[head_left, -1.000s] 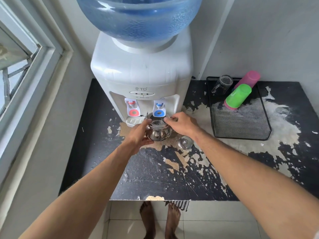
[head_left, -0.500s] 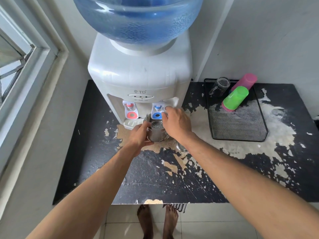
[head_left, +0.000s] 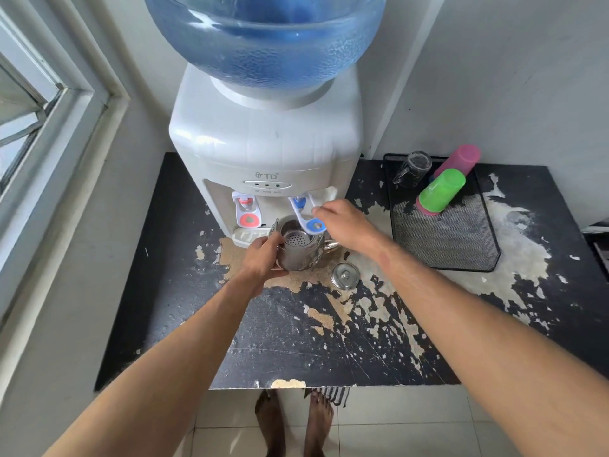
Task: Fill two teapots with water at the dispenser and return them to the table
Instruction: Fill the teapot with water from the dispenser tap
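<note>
Steel glints between a person's two bare hands at a water dispenser: the left hand wraps its curled fingers round the near left side of an open metal teapot, holding it under the blue-tipped tap on the right of the machine's front, while the right hand reaches to that tap's white lever, fingers bent and fingertips touching the lever's right edge. The teapot is lidless, its perforated strainer visible inside, and its handle juts to the right beneath the right hand; whether its base rests on the counter cannot be told. Whether water is running cannot be told either. Just right of and nearer than the pot, its round steel lid lies knob-up on the counter, a black surface badly peeled to pale patches. A red-tipped tap sits to the left of the blue one, above a white drip tray, and a large blue water bottle is seated upside down on top of the white dispenser. Well to the right, a black mesh tray holds a clear glass mug, a green cup and a pink cup lying tilted against one another at its far end. A window frame fills the left wall, and the person's bare feet stand on pale floor tiles below the counter's near edge.
</note>
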Motion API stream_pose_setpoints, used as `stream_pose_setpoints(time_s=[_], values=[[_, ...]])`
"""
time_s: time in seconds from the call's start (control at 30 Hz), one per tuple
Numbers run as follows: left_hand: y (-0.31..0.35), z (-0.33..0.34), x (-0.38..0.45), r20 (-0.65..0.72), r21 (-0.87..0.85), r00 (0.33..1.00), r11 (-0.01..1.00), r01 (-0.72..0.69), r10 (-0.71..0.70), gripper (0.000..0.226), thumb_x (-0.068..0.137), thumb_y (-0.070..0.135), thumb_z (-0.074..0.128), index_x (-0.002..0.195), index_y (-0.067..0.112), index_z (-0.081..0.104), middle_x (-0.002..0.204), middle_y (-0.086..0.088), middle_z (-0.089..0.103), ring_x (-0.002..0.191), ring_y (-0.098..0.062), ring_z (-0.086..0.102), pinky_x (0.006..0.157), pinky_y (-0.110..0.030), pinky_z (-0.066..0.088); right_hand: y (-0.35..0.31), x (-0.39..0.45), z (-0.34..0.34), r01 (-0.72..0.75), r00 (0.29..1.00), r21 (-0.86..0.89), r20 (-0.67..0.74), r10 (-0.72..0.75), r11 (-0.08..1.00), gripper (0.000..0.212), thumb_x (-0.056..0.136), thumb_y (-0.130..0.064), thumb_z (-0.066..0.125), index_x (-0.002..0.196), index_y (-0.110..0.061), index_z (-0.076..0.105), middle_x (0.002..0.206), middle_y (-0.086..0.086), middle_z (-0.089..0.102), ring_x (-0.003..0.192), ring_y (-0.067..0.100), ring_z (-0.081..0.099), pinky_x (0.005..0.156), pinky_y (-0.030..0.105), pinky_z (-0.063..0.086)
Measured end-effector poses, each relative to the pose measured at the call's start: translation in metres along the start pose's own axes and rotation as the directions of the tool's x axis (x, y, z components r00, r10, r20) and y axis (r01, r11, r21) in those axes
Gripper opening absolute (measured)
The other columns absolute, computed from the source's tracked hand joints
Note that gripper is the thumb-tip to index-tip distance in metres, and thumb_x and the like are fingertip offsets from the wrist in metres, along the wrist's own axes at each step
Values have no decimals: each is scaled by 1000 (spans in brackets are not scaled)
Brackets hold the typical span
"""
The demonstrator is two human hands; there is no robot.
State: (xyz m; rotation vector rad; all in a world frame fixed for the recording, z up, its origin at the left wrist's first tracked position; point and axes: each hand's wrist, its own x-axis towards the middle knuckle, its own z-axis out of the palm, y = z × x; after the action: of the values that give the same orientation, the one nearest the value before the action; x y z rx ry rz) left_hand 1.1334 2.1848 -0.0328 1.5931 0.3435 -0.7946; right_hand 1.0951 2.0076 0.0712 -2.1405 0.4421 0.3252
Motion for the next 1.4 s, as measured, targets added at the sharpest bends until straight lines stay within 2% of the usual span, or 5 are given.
stream_pose_setpoints(time_s=[0.17, 0.37, 0.7, 1.1, 1.4], values=[[1, 0, -1, 8, 7, 1000, 1000, -8, 8, 41, 100, 38, 56, 120, 2, 61, 101, -13, 71, 92, -27, 73, 79, -43, 63, -9, -6, -14, -2, 1000, -35, 16, 2, 999, 45, 109, -28, 49, 65, -18, 50, 56, -7, 41, 31, -2, 37, 34, 12, 27], [1, -2, -1, 10, 16, 1000, 1000, -4, 4, 40, 99, 37, 56, 119, 3, 61, 99, -11, 70, 89, -26, 73, 73, -39, 62, -9, -7, -10, -20, 1000, -42, -17, 19, 999, 48, 108, -33, 50, 62, -19, 46, 54, -8, 40, 43, 5, 36, 46, 25, 29], [3, -4, -1, 8, 6, 1000, 1000, 1, -1, 35, 100, 34, 56, 115, 3, 63, 96, -11, 69, 87, -26, 72, 74, -40, 63, -8, -6, -10, -34, 999, -32, -18, 33, 999, 48, 107, -34, 52, 62, -17, 49, 56, -6, 44, 49, 9, 41, 54, 27, 34], [6, -3, -3, 7, -2, 1000, 1000, -10, 10, 34, 100, 34, 56, 114, 5, 63, 94, -9, 68, 86, -25, 71, 77, -42, 64, -7, -4, -10, -38, 999, -24, -32, 38, 999, 51, 106, -34, 53, 59, -19, 45, 36, -16, 37, 32, 0, 34, 49, 25, 32], [5, -3, -2, -1, -9, 1000, 1000, -8, 8, 32, 101, 34, 56, 111, 5, 64, 93, -9, 68, 85, -25, 71, 79, -44, 64, -7, -4, -10, -32, 999, -45, -34, 30, 998, 49, 106, -34, 54, 60, -19, 47, 43, -14, 38, 30, -1, 34, 42, 21, 29]])
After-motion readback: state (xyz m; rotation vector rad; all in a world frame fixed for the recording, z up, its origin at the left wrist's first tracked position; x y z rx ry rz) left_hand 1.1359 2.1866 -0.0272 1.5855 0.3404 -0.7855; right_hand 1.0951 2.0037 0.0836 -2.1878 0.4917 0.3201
